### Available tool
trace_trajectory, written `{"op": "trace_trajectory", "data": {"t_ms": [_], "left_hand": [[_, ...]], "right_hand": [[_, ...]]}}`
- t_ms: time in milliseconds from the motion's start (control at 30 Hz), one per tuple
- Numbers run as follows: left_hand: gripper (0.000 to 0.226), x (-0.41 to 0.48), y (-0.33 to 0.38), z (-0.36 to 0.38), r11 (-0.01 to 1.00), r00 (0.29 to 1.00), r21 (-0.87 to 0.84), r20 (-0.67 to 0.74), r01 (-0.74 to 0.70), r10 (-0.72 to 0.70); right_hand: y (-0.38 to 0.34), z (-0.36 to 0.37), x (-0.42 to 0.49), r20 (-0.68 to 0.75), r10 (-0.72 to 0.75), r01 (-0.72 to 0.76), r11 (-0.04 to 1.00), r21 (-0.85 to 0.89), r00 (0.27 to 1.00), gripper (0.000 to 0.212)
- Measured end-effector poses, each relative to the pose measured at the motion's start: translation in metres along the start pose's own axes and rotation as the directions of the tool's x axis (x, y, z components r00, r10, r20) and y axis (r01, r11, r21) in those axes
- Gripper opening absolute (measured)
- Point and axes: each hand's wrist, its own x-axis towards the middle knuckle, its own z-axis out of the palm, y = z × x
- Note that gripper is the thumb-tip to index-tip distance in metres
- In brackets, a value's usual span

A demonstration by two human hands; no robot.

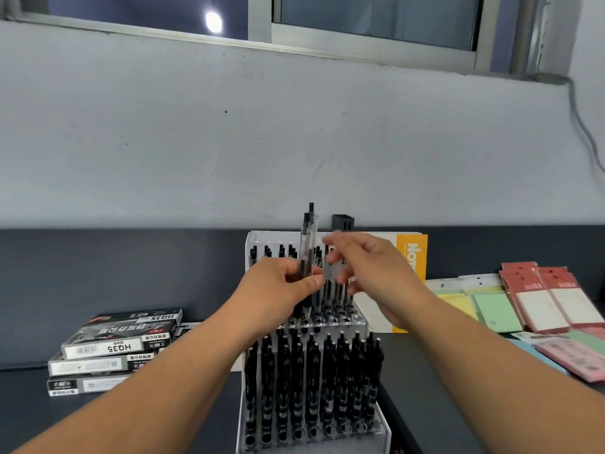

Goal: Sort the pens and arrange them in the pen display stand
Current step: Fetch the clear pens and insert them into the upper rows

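Left hand (284, 286) grips pens (306, 244) upright, right above the stand (386, 437)'s empty holes (340, 320). Right hand (360, 267) blurs beside them, grip unclear.

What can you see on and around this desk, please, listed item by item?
stand: one, clear, tiered, desk centre
pens in stand: many, black, lower tier and back rows
held pens: about two, clear with black tops, upright in left hand
boxes: at least three, black and white, stacked left
pad: one, white and orange, leaning on wall behind stand
holder: one, black, by wall behind stand
packs: several, red, pink, green, yellow, right
cable: one, grey, wall at right
window: one, grey-framed, top
left hand: grips held pens
right hand: blurred, fingers beside held pens, grip unclear
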Motion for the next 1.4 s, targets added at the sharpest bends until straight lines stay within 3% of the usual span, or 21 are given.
{"op": "trace_trajectory", "data": {"t_ms": [67,167,267,433,633,900,1067,1133,1233,1400], "left_hand": [[0.012,0.004,0.008,0.002,1.0,0.994,0.023,0.109,0.006,-0.008],[0.017,0.01,0.017,0.008,0.995,0.979,0.098,0.205,0.004,-0.024],[0.028,0.013,0.029,0.015,0.987,0.987,0.155,0.16,-0.041,0.016],[0.036,0.024,0.05,0.015,0.996,0.996,0.031,-0.003,-0.086,0.086],[0.034,0.035,0.046,0.024,0.975,0.985,0.179,-0.09,-0.131,0.148],[0.023,0.023,0.023,0.045,0.965,0.954,0.235,-0.244,-0.118,0.176],[0.022,0.024,0.024,0.045,0.963,0.95,0.251,-0.267,-0.094,0.162],[0.021,0.023,0.024,0.045,0.959,0.954,0.275,-0.262,-0.071,0.146],[0.02,0.022,0.019,0.05,0.942,0.965,0.336,-0.24,-0.021,0.107],[0.008,0.019,0.012,0.061,0.901,0.971,0.432,-0.232,0.041,0.067]], "right_hand": [[-0.009,-0.01,0.001,0.108,0.019,-0.037,0.985,0.166,0.994,0.018],[-0.009,-0.02,0.006,0.154,-0.012,-0.015,0.985,0.17,0.988,0.014],[-0.009,-0.029,0.012,0.078,-0.048,0.037,0.99,0.14,0.996,0.014],[-0.005,-0.036,0.019,-0.031,-0.125,0.126,0.991,0.034,0.992,0.026],[0.005,-0.037,0.023,-0.049,-0.109,0.114,0.987,0.111,0.993,0.019],[0.035,-0.036,0.027,-0.053,-0.103,0.105,0.994,0.027,0.993,0.02],[0.035,-0.034,0.029,-0.05,-0.13,0.133,0.99,0.053,0.99,0.016],[0.035,-0.034,0.029,-0.028,-0.139,0.139,0.99,0.022,0.99,0.004],[0.043,-0.031,0.028,-0.031,-0.116,0.113,0.991,-0.077,0.993,0.017],[0.056,-0.027,0.028,-0.042,-0.097,0.084,0.965,-0.249,0.994,0.012]]}}
